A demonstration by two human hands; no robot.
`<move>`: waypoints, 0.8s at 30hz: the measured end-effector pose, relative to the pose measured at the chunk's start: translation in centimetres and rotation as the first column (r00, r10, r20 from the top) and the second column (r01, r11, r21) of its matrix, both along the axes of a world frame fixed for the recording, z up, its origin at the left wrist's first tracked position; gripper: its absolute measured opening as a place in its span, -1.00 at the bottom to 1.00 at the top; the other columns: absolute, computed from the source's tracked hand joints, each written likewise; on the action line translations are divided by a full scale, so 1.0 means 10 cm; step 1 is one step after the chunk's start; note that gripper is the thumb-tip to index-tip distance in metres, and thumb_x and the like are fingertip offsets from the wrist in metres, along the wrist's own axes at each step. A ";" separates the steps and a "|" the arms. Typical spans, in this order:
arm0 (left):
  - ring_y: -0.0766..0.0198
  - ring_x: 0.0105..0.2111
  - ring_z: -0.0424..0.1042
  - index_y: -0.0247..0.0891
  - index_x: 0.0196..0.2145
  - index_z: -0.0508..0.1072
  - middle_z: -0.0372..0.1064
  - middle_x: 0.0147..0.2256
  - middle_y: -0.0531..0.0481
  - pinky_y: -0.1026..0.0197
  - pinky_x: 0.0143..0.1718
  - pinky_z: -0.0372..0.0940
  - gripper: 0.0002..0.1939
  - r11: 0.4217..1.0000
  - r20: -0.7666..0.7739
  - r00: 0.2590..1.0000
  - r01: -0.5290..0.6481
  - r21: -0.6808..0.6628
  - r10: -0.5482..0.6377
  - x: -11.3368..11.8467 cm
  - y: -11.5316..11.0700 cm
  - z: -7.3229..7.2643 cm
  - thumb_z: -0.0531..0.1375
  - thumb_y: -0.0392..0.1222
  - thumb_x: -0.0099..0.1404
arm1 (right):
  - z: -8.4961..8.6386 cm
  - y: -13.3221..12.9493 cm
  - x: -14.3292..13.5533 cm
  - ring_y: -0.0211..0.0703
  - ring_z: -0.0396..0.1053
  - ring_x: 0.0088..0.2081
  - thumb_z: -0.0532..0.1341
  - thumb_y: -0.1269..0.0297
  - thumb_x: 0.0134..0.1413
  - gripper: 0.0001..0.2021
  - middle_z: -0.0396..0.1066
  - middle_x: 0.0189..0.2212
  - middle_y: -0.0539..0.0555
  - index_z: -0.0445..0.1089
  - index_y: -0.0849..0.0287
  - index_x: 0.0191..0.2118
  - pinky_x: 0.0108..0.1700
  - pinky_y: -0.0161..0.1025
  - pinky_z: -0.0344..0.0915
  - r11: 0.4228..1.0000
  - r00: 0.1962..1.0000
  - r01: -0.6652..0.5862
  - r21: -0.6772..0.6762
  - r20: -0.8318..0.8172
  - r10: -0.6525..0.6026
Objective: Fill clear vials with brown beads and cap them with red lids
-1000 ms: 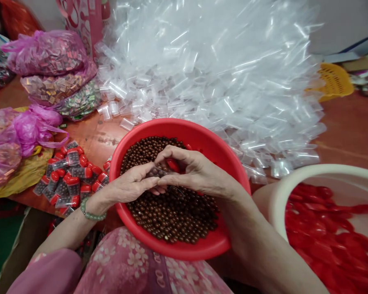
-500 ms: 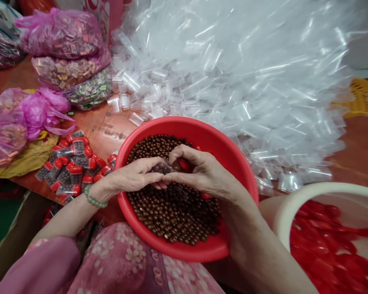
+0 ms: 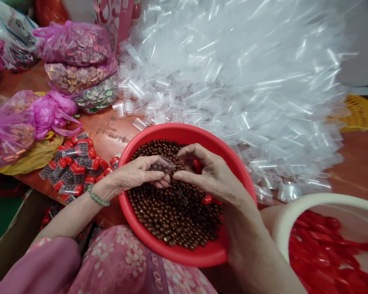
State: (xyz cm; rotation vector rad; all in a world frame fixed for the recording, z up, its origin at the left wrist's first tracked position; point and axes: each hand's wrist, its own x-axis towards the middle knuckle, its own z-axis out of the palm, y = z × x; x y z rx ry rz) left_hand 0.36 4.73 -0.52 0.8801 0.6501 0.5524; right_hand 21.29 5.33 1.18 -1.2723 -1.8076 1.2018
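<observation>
A red basin (image 3: pixel 129 208) holds many small brown balls (image 3: pixel 178 228). Above them my left hand (image 3: pixel 144 173) grips a clear container (image 3: pixel 162 164) with brown balls inside. My right hand (image 3: pixel 202 167) is curved just to its right, thumb and index finger apart at the container's end. A red piece (image 3: pixel 198 166) shows within the right hand, against its curled fingers. Below that hand more red pieces (image 3: pixel 207 199) lie among the balls, and a clear empty-looking container (image 3: pixel 180 198) rests on them.
Filled containers with red caps (image 3: pixel 79 174) lie left of the basin. Pink bags (image 3: pixel 75 45) of small packets stand behind them. A large heap of clear containers (image 3: pixel 233 81) spreads behind the basin. At the right is a white tub (image 3: pixel 325 200) of red pieces.
My right hand has drawn slightly away from the clear container, and its thumb and index finger no longer meet my left hand. The whole view has shifted a little.
</observation>
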 end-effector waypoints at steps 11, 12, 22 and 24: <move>0.36 -0.31 0.45 -0.35 -0.31 0.43 0.44 -0.30 0.02 0.24 -0.23 0.35 -0.61 0.958 -0.020 0.961 -0.278 -0.069 0.277 0.20 -0.09 0.02 0.46 -0.22 -0.08 | -0.10 0.07 -0.46 -0.36 0.05 -0.59 0.31 -0.03 -0.03 -0.66 -0.07 -0.60 -0.18 0.21 0.06 -0.34 -0.52 -0.37 0.16 0.845 0.579 0.417 -0.335 -0.618 -0.531; 0.38 -0.34 0.42 -0.35 -0.33 0.43 0.42 -0.33 0.05 0.23 -0.24 0.34 -0.60 0.952 -0.029 0.953 -0.302 -0.052 0.301 0.24 -0.11 0.02 0.46 -0.21 -0.10 | -0.10 0.06 -0.51 -0.37 0.06 -0.59 0.32 -0.05 -0.05 -0.64 -0.04 -0.60 -0.18 0.22 0.07 -0.35 -0.52 -0.37 0.17 0.823 0.542 0.438 -0.363 -0.623 -0.564; 0.38 -0.40 0.36 -0.34 -0.40 0.42 0.39 -0.43 0.10 0.24 -0.26 0.27 -0.71 0.905 -0.085 0.904 -0.410 0.111 0.419 0.29 -0.10 0.00 0.40 -0.23 -0.06 | -0.23 -0.10 -0.51 -0.31 0.34 -0.42 0.27 -0.03 0.06 -0.72 0.33 -0.47 -0.08 0.44 0.08 -0.27 -0.33 -0.33 0.34 0.859 0.647 0.434 -0.271 -0.569 -0.507; 0.40 -0.42 0.36 -0.33 -0.37 0.42 0.38 -0.43 0.10 0.26 -0.29 0.28 -0.71 0.899 -0.041 0.899 -0.432 0.078 0.436 0.24 -0.09 -0.02 0.39 -0.24 -0.05 | -0.22 -0.13 -0.42 -0.30 0.39 -0.37 0.31 0.04 0.04 -0.73 0.42 -0.42 -0.06 0.47 0.08 -0.21 -0.25 -0.31 0.37 0.882 0.696 0.384 -0.274 -0.542 -0.471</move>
